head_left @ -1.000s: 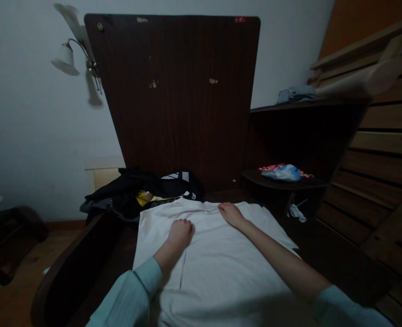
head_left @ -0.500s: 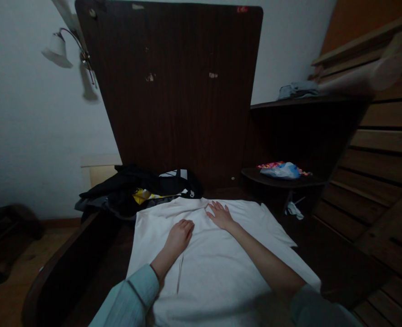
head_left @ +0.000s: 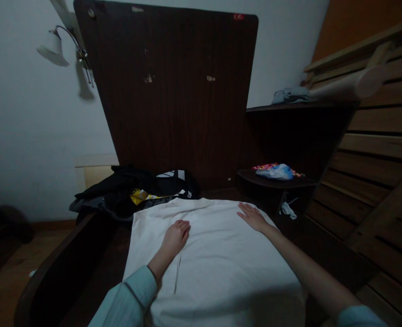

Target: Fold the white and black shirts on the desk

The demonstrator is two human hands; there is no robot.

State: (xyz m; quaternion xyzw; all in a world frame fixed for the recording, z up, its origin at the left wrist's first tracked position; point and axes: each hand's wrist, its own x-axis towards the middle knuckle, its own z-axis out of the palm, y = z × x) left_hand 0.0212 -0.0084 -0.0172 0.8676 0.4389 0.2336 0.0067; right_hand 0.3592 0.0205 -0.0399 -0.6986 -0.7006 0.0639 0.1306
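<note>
A white garment (head_left: 221, 263), which looks like a shirt, lies spread before me with light wrinkles. My left hand (head_left: 176, 237) rests on its left half, fingers curled and held together. Whatever those fingers hold, if anything, is hidden. Below that hand a thin cord-like line (head_left: 177, 274) runs down the cloth. Near the garment's far right edge, my right hand (head_left: 254, 218) lies flat, palm down, with the fingers spread on the fabric. My right forearm crosses the garment's right side and covers part of it.
Behind the garment on the left sits a heap of dark clothes (head_left: 136, 186) with a yellow patch. A tall dark board (head_left: 173, 100) stands at the back. To the right are a shelf holding a plastic bag (head_left: 275, 172) and a slatted wooden frame (head_left: 378, 168).
My right hand has slid right across the garment, from near its middle to its far right edge. My left hand stays in place on the cloth. The view has shifted slightly.
</note>
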